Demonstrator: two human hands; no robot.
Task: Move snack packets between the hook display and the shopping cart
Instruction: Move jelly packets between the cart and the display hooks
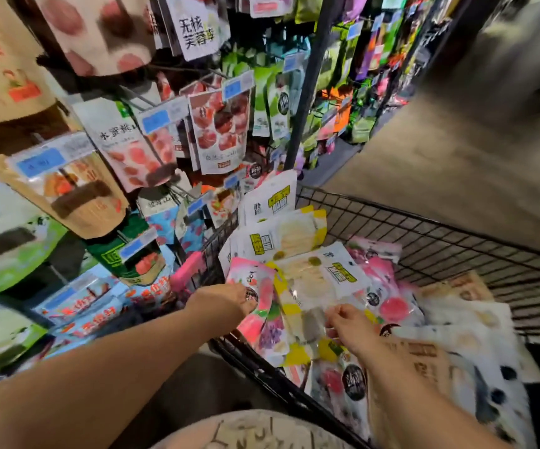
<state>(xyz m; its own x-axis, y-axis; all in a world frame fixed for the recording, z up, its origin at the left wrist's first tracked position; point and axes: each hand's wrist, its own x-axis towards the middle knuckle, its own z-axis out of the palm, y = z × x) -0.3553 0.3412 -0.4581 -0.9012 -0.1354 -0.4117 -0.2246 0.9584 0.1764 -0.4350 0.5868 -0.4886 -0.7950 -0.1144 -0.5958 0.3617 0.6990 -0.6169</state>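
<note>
Both hands reach into the cart (424,219). The left hand (225,303) grips the pink packet (263,288) by its edge. The right hand (350,328) pinches the yellow packet (322,280) at its bottom edge. The hook display (165,140) crowds the left side, and open floor (424,157) lies right.

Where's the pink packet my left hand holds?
In the head view, the pink packet lies at the shopping cart's near left corner, gripped by the left hand, beside the yellow-edged clear packet the right hand pinches.
</note>
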